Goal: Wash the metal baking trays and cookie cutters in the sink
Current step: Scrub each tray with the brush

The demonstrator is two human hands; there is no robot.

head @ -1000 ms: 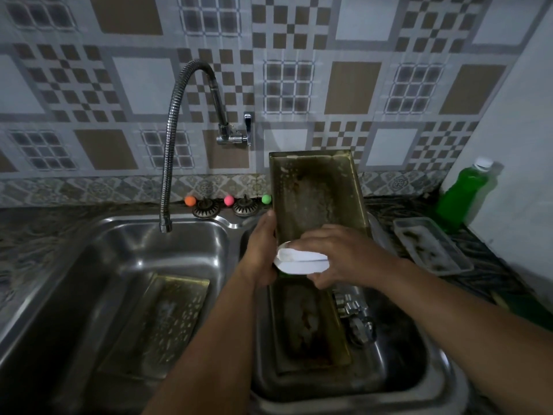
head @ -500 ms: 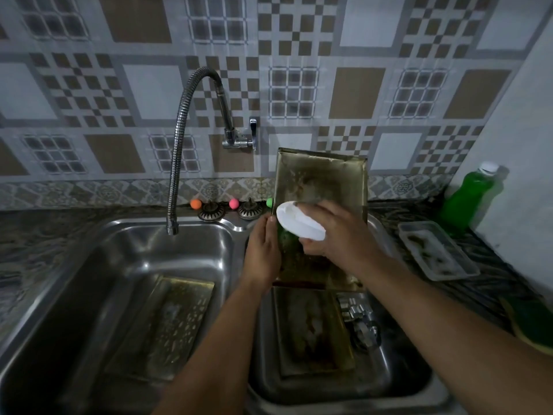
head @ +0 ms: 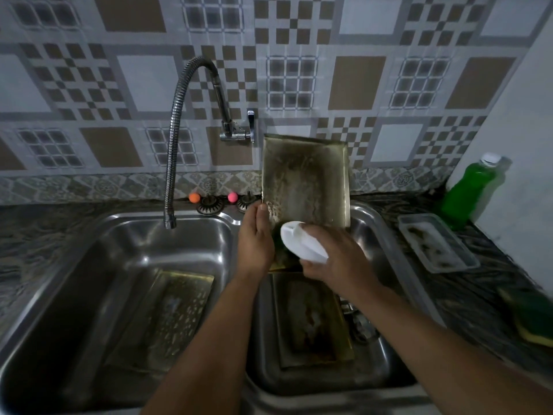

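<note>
Item: metal baking tray [head: 305, 187], held near upright over the right-hand basin of a double steel sink [head: 368, 217], its stained inner face toward the camera, at about 12 o'clock from the hands. Left hand [head: 256, 238]: at the tray's left edge, thumb on the rim at roughly 9 o'clock of the tray, fingers behind it and unseen; it appears to grip and steady the tray. Right hand [head: 335, 259]: fingers curled round a white-handled scrubber [head: 302, 242] with a green pad underneath, pressed to the tray's lower portion at about 6 o'clock. Second tray [head: 311, 319]: flat on the floor of the right basin, soiled, directly below the hands. Third tray [head: 167, 313]: flat in the left basin, at 8 o'clock from the hands. Small metal pieces [head: 359, 322] beside the second tray at its 3 o'clock, probably the cookie cutters; too dim to confirm. Faucet [head: 179, 139]: no water visibly running. On the counter, 3 o'clock side: green detergent bottle [head: 469, 193], clear plastic container [head: 437, 244], green-and-yellow sponge [head: 532, 319]. Step in hand, by judgement: scrubbing the first tray, early in the task, since brown residue covers most of its face. Next move likely calls for firm strokes up toward 12 o'clock with the left hand bracing against slip, then a rinse.
</note>
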